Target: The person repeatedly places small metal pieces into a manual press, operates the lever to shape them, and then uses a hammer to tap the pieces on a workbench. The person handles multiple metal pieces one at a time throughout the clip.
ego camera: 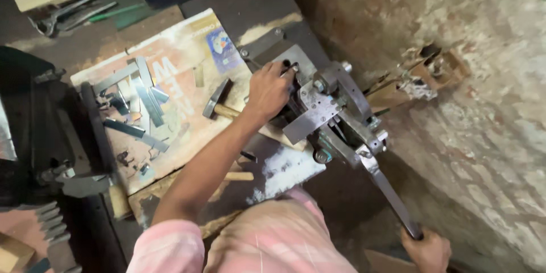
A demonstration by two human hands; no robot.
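A grey steel hand press [327, 111] stands bolted on a metal plate [284, 168] next to the wall. My left hand [267, 92] lies on its near side, fingers curled over a dark part at the top of the press; what is under the fingertips is hidden. A long lever [392, 196] runs from the press down to the lower right. My right hand [427, 250] is closed around the lever's dark grip at its end.
A hammer [219, 99] lies just left of the press on a printed cardboard sheet [187, 62], with several cut metal strips [142, 99]. Pliers [57, 20] lie at the top left. A rough brick wall [455, 34] closes the right side. A black machine [40, 131] stands left.
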